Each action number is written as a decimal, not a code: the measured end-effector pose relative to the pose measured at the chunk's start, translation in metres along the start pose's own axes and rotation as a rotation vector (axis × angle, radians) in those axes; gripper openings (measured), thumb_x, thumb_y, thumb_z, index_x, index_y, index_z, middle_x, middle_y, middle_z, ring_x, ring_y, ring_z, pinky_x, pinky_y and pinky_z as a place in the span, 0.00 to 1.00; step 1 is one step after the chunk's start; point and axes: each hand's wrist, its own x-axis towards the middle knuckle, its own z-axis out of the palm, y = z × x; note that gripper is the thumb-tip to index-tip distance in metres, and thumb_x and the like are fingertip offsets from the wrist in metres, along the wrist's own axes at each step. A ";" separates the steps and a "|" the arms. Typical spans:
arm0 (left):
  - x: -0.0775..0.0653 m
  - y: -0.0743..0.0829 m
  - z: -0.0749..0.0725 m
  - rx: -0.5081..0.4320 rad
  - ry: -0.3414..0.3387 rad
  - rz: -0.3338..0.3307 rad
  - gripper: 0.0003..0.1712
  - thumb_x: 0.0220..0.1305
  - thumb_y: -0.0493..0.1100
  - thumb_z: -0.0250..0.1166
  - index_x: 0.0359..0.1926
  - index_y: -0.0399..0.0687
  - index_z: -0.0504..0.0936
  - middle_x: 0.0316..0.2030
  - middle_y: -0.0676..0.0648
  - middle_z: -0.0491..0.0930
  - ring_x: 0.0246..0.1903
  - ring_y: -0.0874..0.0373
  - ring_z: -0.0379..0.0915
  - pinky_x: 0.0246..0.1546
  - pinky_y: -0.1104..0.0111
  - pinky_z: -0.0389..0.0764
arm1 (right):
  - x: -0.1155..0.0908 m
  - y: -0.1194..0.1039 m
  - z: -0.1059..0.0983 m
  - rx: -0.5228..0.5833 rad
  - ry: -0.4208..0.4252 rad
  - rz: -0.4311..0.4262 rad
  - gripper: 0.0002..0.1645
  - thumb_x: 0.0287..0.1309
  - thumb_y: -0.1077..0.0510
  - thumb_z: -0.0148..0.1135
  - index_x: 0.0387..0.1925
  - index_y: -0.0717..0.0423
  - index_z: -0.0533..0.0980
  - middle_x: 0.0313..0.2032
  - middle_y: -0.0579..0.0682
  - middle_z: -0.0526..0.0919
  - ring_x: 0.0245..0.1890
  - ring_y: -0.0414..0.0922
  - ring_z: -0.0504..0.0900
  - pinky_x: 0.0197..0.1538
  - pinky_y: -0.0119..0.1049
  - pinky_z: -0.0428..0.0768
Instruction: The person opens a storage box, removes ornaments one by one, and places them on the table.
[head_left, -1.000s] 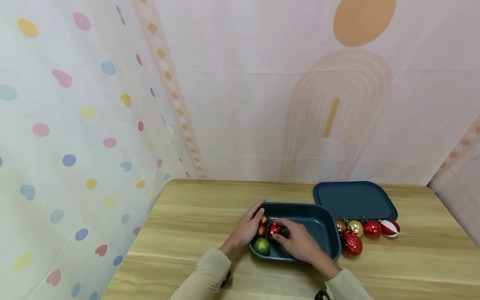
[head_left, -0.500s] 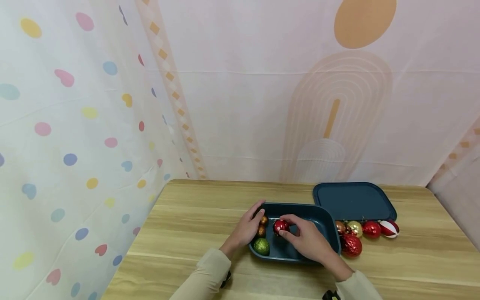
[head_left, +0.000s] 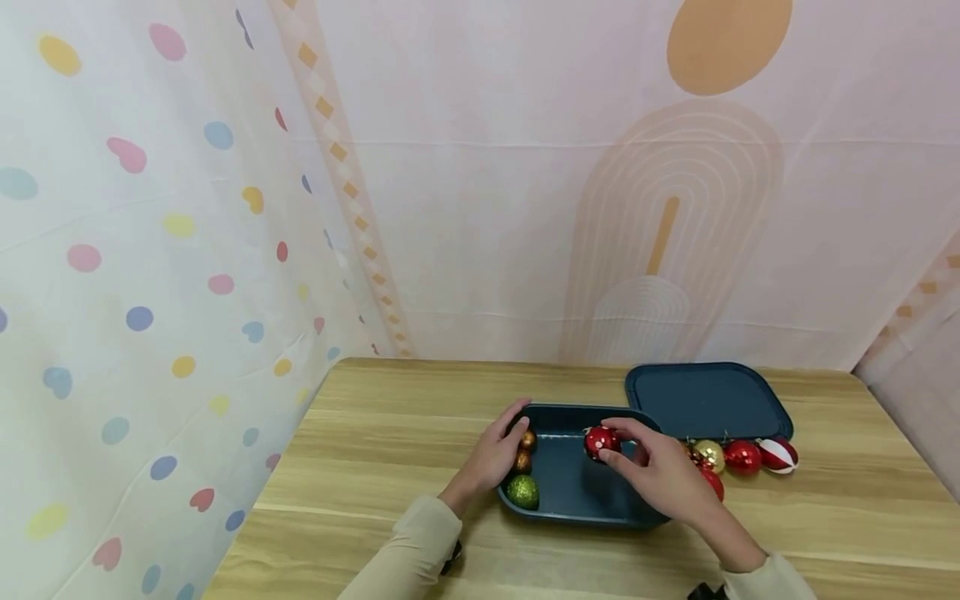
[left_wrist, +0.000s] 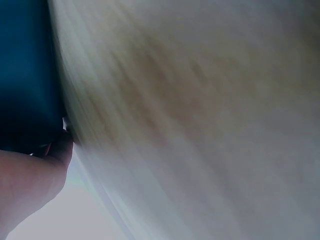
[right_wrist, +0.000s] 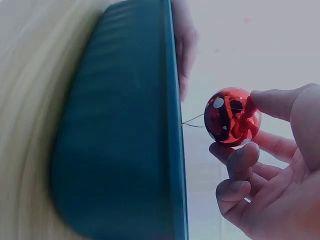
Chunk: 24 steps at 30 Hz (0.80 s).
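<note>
My right hand (head_left: 667, 479) pinches a shiny red Christmas bauble (head_left: 600, 442) with white dots between thumb and fingers. In the right wrist view the bauble (right_wrist: 232, 117) is above the container's rim, its thin hanging loop pointing away from the palm. Below it stands a dark blue rectangular container (head_left: 577, 496). At the container's left end my left hand (head_left: 491, 457) grips the wall, thumb over the rim. Inside, along that end, lie a green glitter bauble (head_left: 522, 492) and two small bronze baubles (head_left: 523, 461).
Behind the container, to the right, lies a flat dark blue lid (head_left: 712, 400). Along its front edge sit a gold bauble (head_left: 708, 455), a red one (head_left: 744, 457) and a red-and-white striped one (head_left: 778, 456). A larger red bauble (head_left: 714, 482) is partly hidden by my right hand.
My right hand has lifted the red bauble from beside the bronze ones and carried it rightward over the container. The left hand has stayed at the container's left end.
</note>
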 end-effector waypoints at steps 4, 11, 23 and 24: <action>0.000 0.001 -0.001 0.007 0.002 0.004 0.30 0.78 0.59 0.44 0.76 0.61 0.60 0.75 0.56 0.56 0.75 0.52 0.48 0.73 0.47 0.53 | -0.005 0.005 -0.011 -0.002 0.026 0.016 0.24 0.61 0.51 0.68 0.58 0.51 0.77 0.44 0.50 0.84 0.20 0.38 0.70 0.22 0.30 0.70; 0.000 0.000 0.000 0.015 0.003 -0.008 0.30 0.78 0.60 0.44 0.76 0.62 0.60 0.75 0.57 0.57 0.75 0.52 0.48 0.73 0.46 0.53 | -0.015 0.010 -0.029 -0.011 0.061 0.025 0.25 0.62 0.50 0.68 0.58 0.52 0.77 0.43 0.50 0.84 0.21 0.38 0.69 0.21 0.31 0.69; 0.000 0.000 0.002 0.009 0.004 -0.017 0.29 0.78 0.59 0.45 0.76 0.63 0.60 0.75 0.56 0.57 0.75 0.51 0.48 0.72 0.45 0.53 | -0.030 0.025 -0.056 -0.027 0.083 0.070 0.25 0.64 0.51 0.65 0.60 0.55 0.75 0.46 0.55 0.84 0.25 0.40 0.72 0.23 0.31 0.73; 0.000 0.000 0.002 0.009 0.005 -0.019 0.29 0.78 0.59 0.45 0.75 0.63 0.60 0.75 0.56 0.57 0.75 0.51 0.48 0.72 0.45 0.53 | -0.032 0.027 -0.058 -0.027 0.084 0.074 0.25 0.65 0.51 0.65 0.60 0.56 0.75 0.47 0.55 0.84 0.25 0.40 0.72 0.22 0.31 0.72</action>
